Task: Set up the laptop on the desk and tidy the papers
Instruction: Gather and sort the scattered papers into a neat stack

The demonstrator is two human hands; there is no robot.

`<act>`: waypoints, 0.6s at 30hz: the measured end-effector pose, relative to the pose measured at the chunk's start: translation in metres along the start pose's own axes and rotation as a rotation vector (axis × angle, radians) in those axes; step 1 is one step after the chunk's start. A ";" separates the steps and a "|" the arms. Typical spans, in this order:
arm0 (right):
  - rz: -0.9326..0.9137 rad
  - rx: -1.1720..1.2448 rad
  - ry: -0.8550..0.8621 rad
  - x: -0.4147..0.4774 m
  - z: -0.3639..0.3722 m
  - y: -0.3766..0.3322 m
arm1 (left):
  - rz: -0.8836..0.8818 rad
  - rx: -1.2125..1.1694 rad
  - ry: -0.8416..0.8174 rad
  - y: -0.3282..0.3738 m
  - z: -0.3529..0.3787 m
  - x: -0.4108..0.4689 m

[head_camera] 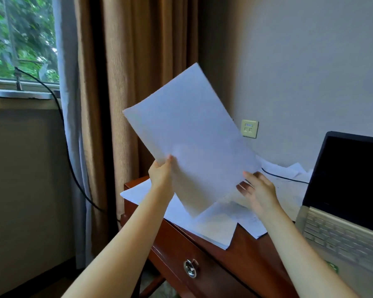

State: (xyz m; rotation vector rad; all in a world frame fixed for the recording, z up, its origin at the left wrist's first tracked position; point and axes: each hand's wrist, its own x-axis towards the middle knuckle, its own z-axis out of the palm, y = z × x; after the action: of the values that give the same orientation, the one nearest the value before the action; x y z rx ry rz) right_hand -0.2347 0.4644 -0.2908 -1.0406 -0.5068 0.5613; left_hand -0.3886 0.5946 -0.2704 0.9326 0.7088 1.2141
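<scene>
The left hand (160, 173) pinches the sheet (192, 136) by 1 long edge, above the papers (215, 224); its long axis leans up-left. The right hand (257, 190), fingers spread and empty, is just beside the lower edge.

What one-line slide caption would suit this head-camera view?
Left hand holds a sheet above loose papers on the desk, beside the open laptop.
</scene>
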 end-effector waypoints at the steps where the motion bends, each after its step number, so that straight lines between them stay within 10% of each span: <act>1: 0.036 0.011 -0.038 -0.001 0.001 0.002 | -0.033 0.002 0.010 -0.002 0.000 -0.002; 7: 0.071 -0.308 0.048 -0.002 0.007 0.010 | -0.026 0.153 0.036 -0.014 -0.008 -0.001; 13: 0.227 -0.353 0.115 0.002 -0.001 0.013 | 0.407 0.690 0.147 -0.013 -0.016 -0.012; 18: 0.280 -0.385 0.131 0.002 -0.009 0.012 | 0.592 1.021 -0.521 -0.021 -0.025 -0.025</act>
State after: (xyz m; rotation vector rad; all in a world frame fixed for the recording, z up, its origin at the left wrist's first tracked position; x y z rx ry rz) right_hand -0.2298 0.4651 -0.3053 -1.5200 -0.3619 0.6515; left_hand -0.4062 0.5742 -0.3007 2.3351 0.6255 0.9830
